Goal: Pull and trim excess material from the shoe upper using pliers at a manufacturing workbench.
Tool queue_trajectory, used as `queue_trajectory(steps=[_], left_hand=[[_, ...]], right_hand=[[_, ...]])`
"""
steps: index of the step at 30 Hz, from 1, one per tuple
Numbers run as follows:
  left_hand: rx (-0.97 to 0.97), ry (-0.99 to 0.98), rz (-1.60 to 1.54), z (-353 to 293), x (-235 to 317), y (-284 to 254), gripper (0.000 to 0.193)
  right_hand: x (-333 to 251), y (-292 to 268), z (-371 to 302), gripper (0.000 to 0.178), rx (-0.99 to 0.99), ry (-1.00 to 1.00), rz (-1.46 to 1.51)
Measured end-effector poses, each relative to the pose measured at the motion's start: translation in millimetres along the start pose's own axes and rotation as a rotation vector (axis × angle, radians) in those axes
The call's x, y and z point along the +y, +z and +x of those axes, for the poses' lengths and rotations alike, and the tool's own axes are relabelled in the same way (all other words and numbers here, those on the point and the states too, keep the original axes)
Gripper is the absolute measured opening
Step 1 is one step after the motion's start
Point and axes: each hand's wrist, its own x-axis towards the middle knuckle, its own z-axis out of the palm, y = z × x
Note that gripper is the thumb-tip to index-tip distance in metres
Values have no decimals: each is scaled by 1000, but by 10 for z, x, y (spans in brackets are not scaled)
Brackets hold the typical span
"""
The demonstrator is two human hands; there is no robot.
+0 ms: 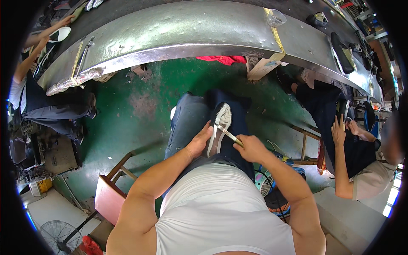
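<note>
A dark and off-white shoe [222, 115] lies lengthwise across my lap, its toe pointing away from me. My left hand [199, 141] is closed on the shoe's left side, the thumb near its middle. With my right hand [251, 148] I grip a hand tool [228, 134] that has a pale handle and a silvery metal end. That metal end crosses the middle of the shoe, close to my left fingertips; its exact shape is too small to make out.
A long metal-topped bench [178, 32] curves across ahead, with a clear plastic cup [276, 18] and a dark shoe [341, 53] on it. Co-workers handle shoes at far left and right. A pink-seated stool [109, 199] and a fan [59, 236] stand behind on the left.
</note>
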Motion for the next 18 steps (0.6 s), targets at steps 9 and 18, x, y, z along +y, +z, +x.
queue_trajectory(steps=[9, 18], left_hand=[[206, 198, 431, 145, -63, 177, 74], [289, 291, 735, 51, 95, 278, 65]], right_hand=[[62, -104, 8, 21, 178, -68, -110], [110, 209, 137, 20, -170, 340, 739]])
